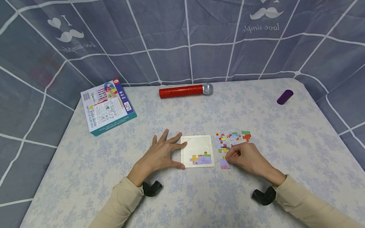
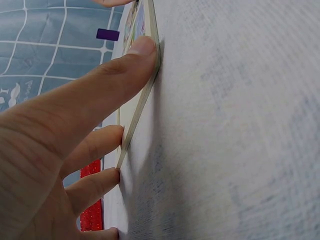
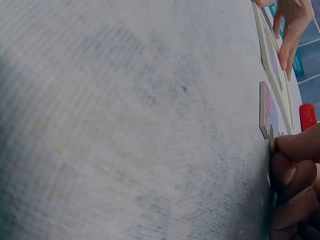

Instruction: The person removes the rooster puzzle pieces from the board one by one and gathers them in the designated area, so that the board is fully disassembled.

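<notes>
A square wooden puzzle tray [image 1: 196, 137] lies flat in front of me, with a few joined puzzle pieces [image 1: 203, 159] in its lower right corner. My left hand [image 1: 161, 153] is spread at the tray's left side; thumb and index finger touch the frame, and the left wrist view shows the thumb on its edge. To the tray's right, my right hand [image 1: 248, 158] has curled fingers and pinches the upper right edge of a lilac puzzle piece [image 1: 225, 164] with pink marks. In the right wrist view that piece [image 3: 268, 110] lies on the table, thumb at its end.
Several loose puzzle pieces [image 1: 234, 136] lie above the right hand, partly hidden by it. Farther back are a boxed bead set [image 1: 108, 107] at left, a red glittery microphone [image 1: 182, 91] and a purple cylinder [image 1: 284, 97] at right. A grey curtain [image 1: 171, 31] hangs behind the table.
</notes>
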A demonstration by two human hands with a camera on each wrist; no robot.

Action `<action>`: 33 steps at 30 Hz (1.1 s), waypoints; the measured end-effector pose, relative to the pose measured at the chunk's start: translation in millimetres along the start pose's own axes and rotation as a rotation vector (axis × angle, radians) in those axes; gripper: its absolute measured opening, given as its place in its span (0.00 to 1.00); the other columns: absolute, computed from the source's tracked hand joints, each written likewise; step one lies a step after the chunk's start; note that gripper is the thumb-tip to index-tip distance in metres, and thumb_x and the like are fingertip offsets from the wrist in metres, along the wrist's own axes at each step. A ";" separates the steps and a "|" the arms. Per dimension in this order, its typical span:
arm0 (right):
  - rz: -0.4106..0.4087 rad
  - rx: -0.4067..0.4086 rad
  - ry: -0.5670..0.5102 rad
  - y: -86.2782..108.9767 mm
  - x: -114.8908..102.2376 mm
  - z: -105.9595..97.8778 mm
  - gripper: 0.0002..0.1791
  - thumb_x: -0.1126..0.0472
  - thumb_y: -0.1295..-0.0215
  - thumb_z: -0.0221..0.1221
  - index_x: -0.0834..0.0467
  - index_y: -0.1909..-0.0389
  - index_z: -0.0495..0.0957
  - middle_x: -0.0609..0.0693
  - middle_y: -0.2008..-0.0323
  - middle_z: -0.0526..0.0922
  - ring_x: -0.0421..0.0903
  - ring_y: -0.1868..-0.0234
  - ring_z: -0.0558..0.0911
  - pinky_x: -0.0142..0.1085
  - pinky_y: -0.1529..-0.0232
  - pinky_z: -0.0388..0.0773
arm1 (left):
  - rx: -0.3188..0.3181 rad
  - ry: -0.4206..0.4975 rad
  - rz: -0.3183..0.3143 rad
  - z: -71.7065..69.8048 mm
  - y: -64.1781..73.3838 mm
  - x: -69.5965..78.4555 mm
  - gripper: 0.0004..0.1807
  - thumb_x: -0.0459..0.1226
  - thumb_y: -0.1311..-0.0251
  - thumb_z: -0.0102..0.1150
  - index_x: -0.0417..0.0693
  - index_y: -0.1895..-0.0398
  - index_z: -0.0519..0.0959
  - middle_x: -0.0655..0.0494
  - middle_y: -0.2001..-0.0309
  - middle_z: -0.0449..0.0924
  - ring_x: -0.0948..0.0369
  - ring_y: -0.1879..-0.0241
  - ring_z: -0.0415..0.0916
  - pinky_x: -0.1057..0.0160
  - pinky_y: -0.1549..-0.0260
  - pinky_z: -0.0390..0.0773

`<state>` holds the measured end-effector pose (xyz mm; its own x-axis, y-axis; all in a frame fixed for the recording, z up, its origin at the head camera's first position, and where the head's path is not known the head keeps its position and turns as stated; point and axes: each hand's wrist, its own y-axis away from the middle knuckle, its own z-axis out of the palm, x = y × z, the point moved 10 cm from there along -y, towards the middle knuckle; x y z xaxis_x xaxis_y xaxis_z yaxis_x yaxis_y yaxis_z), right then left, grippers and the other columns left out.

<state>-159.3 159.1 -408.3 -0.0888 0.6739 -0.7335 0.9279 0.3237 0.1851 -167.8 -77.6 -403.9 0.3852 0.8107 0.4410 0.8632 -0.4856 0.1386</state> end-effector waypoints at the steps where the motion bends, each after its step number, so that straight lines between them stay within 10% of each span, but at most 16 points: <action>1: -0.002 0.003 0.006 0.1 -0.5 -0.7 0.05 0.66 0.44 0.64 0.52 0.75 0.85 0.41 0.80 0.78 0.37 0.77 0.73 0.29 0.73 0.69 | 0.000 0.001 0.000 0.0 0.2 0.1 0.46 0.59 0.64 0.78 0.58 0.35 0.76 0.53 0.26 0.58 0.35 0.26 0.38 0.22 0.41 0.41; 12: -0.045 0.047 -0.002 -6.2 -14.3 -4.0 0.06 0.67 0.46 0.64 0.54 0.74 0.86 0.41 0.80 0.79 0.38 0.75 0.74 0.30 0.72 0.71 | 0.005 0.005 0.003 -0.3 0.7 0.1 0.46 0.58 0.64 0.78 0.58 0.35 0.76 0.53 0.26 0.59 0.35 0.26 0.38 0.22 0.41 0.41; 33: -0.256 -0.089 -0.008 -29.5 -63.9 50.2 0.11 0.70 0.46 0.68 0.63 0.60 0.87 0.39 0.77 0.78 0.34 0.77 0.74 0.29 0.74 0.72 | -0.002 -0.014 0.009 0.8 0.2 -0.8 0.46 0.61 0.63 0.76 0.59 0.35 0.76 0.53 0.26 0.57 0.35 0.26 0.38 0.22 0.41 0.42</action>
<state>-162.9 73.1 -399.7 -0.3132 0.5573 -0.7690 0.8399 0.5405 0.0497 -167.7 -78.1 -404.9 0.3976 0.8104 0.4302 0.8590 -0.4936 0.1360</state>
